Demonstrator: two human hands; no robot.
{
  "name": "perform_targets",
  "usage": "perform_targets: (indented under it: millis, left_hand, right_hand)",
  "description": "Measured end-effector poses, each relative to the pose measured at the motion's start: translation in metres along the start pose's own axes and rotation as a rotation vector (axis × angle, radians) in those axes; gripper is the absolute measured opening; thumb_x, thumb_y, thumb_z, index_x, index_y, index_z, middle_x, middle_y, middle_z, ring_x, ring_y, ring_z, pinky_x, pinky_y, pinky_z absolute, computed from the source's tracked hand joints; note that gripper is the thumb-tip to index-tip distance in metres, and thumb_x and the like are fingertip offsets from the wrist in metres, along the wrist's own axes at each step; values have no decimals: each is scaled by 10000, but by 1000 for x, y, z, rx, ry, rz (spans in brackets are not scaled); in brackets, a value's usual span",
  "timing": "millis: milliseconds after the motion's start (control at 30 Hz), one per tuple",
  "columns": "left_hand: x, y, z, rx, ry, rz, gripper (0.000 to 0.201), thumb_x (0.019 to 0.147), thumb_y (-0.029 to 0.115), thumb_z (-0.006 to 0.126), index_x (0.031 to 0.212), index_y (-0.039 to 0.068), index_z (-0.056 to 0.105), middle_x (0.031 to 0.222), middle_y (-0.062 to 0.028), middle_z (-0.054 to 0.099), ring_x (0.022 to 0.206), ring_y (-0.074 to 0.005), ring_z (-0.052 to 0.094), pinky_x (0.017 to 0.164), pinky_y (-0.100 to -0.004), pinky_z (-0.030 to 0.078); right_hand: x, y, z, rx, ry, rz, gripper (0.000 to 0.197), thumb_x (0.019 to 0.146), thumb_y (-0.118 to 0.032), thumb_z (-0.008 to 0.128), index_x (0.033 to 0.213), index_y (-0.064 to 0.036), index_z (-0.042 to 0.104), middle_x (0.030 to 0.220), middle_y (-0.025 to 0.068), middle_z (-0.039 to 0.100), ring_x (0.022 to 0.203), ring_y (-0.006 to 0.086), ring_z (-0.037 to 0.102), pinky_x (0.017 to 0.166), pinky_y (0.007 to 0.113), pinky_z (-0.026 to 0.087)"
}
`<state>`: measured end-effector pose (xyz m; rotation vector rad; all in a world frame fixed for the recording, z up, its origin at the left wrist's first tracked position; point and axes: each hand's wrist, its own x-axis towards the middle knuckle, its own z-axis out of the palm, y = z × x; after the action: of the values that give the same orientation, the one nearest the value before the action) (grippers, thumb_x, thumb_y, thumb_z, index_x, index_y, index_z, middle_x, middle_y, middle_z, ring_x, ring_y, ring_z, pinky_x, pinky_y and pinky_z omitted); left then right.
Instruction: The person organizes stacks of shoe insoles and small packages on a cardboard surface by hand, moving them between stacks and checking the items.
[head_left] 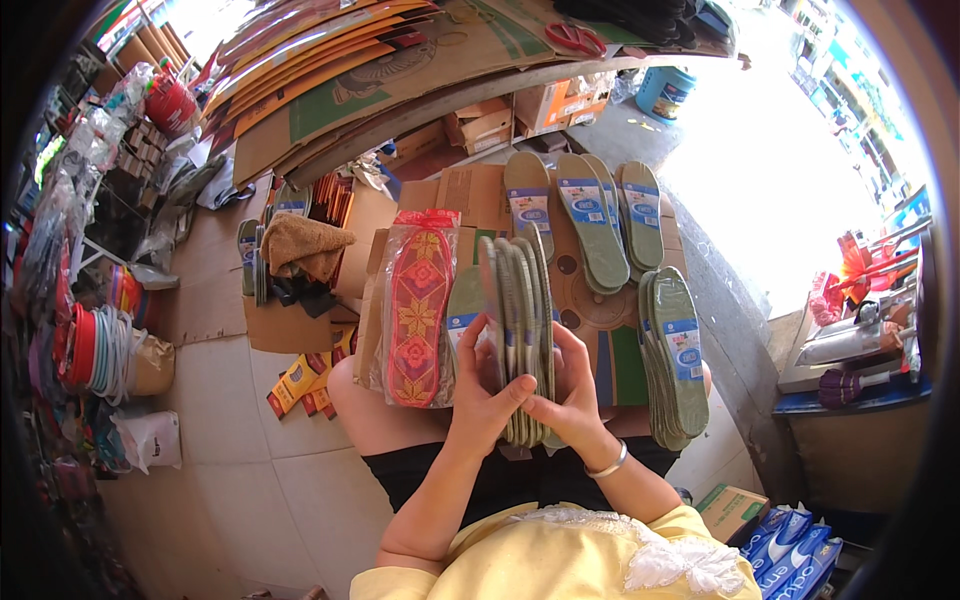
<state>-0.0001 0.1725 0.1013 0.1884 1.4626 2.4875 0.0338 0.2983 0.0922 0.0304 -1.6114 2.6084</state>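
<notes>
Between my two hands stands an upright bundle of grey-green shoe insoles (518, 320), seen edge-on. My left hand (483, 390) presses against its left side, my right hand (572, 385) against its right, thumbs toward me. Just left of the bundle lies another insole (463, 300), partly covered by my fingers. Farther left, a plastic bag of red patterned insoles (420, 315) rests flat. A stack of green insoles with blue labels (676, 350) lies to the right. Beyond my hands, more labelled insoles (595, 225) are spread over the cardboard (475, 195).
A box with a brown cloth (305, 245) stands at left, with yellow and red packets (300, 380) on the tiled floor below. Across the far side runs a table stacked with cardboard (340, 100), red scissors (575, 40) on it. Blue packages (790, 550) lie at lower right.
</notes>
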Motion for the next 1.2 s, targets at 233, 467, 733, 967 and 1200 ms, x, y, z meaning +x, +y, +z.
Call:
perform_targets:
  millis: [233, 467, 733, 967, 1200]
  left_hand:
    - [3, -1, -14, -365, 35, -225, 802, 757, 73, 737, 1382, 131, 237, 1139, -125, 548, 992, -224, 605, 820, -380, 541]
    - [2, -2, -26, -566, -122, -217, 599, 803, 234, 654, 1284, 2, 382, 1122, -200, 570, 1013, -306, 609, 860, -426, 535]
    - [-5, -9, -20, -326, 0, -104, 738, 734, 253, 734, 1319, 15, 353, 1206, -131, 516, 1099, -256, 551, 920, -394, 491]
    - [-3, -11, -15, -353, -94, -78, 879, 713, 421, 780, 1345, -3, 339, 1314, -167, 468, 1199, -301, 498, 988, -423, 447]
    - [-7, -3, -10, -522, -34, -125, 767, 741, 427, 697, 1319, 15, 404, 1274, -140, 512, 1143, -265, 535, 946, -380, 463]
  right_hand:
    - [-6, -7, 5, -410, -39, -222, 777, 738, -97, 782, 1377, -57, 342, 1374, 103, 280, 1231, 201, 394, 948, 347, 448]
    - [-9, -30, 9, -511, 67, -287, 632, 773, -69, 715, 1328, -45, 414, 1314, 148, 372, 1101, 277, 521, 906, 374, 478]
    - [-6, -42, 24, -1124, -121, -373, 590, 755, -266, 726, 1265, -80, 494, 1229, 197, 443, 1039, 395, 472, 880, 461, 426]
    - [-6, -42, 22, -1148, -205, -425, 629, 730, -248, 746, 1280, -74, 494, 1261, 203, 432, 1098, 385, 452, 930, 465, 397]
    - [-11, -35, 16, -827, -163, -344, 699, 793, -220, 693, 1377, -37, 357, 1354, 221, 360, 1261, 419, 341, 1019, 473, 322]
